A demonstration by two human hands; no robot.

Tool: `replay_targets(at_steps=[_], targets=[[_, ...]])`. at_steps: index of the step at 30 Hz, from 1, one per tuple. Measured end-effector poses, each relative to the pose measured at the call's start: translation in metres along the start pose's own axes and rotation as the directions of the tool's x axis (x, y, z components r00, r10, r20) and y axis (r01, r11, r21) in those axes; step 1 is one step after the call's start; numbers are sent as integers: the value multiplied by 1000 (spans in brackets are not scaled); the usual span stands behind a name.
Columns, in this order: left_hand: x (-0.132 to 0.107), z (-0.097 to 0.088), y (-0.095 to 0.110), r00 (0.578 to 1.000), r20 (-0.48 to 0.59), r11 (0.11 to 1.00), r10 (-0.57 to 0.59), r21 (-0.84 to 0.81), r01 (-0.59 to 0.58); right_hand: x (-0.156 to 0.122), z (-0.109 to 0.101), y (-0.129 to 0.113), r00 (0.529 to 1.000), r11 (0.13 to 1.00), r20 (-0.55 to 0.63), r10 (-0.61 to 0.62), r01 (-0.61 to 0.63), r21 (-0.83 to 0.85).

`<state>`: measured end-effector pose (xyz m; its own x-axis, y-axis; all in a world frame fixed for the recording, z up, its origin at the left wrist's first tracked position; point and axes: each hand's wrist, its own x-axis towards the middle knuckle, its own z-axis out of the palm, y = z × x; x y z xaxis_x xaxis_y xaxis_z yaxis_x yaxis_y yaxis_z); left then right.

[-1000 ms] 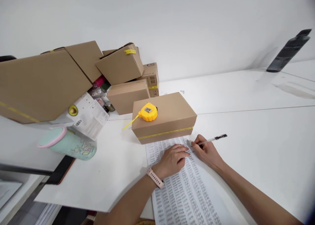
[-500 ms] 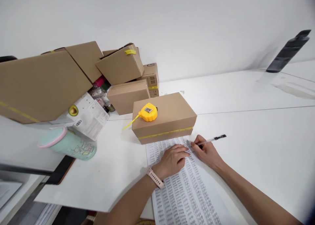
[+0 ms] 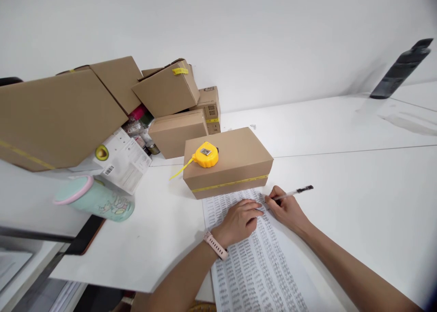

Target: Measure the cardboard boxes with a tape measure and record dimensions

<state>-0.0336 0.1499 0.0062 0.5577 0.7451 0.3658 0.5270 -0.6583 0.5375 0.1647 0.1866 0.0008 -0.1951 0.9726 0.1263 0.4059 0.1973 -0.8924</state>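
Note:
My right hand (image 3: 285,208) is closed around a pen (image 3: 294,193), its lower end at the right side of a sheet of paper (image 3: 251,266) covered in rows of writing. Resting on the same sheet, my left hand (image 3: 240,222) has its fingers stretched toward the pen and holds nothing. A pale pink band circles the left wrist. Just beyond both hands lies a closed cardboard box (image 3: 227,164) with a yellow tape strip along its front; it touches or covers the sheet's top edge. On that box sits a yellow tape measure (image 3: 205,155), its blade end sticking out leftward.
Several cardboard boxes (image 3: 167,89) are stacked at the back left, with small jars near them. A white printed carton (image 3: 124,166) and a mint tumbler (image 3: 97,198) stand on the left. A dark bottle (image 3: 401,69) stands at the far right by the wall.
Hardly anything differs. Both hands, the pen and the sheet keep their places; the view has only shifted very slightly.

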Motion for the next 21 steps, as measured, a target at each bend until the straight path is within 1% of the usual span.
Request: replay_targets(at_steps=[9,21], targets=[[0,-1,0,1000,12,1000,-12,-1,12,0,-1,-3,1000,1000,-12,12,-12,7],[1,-3,3,1000,24,1000,-17,16,16,0,-1,0,1000,1000,-19,19,-18,8]])
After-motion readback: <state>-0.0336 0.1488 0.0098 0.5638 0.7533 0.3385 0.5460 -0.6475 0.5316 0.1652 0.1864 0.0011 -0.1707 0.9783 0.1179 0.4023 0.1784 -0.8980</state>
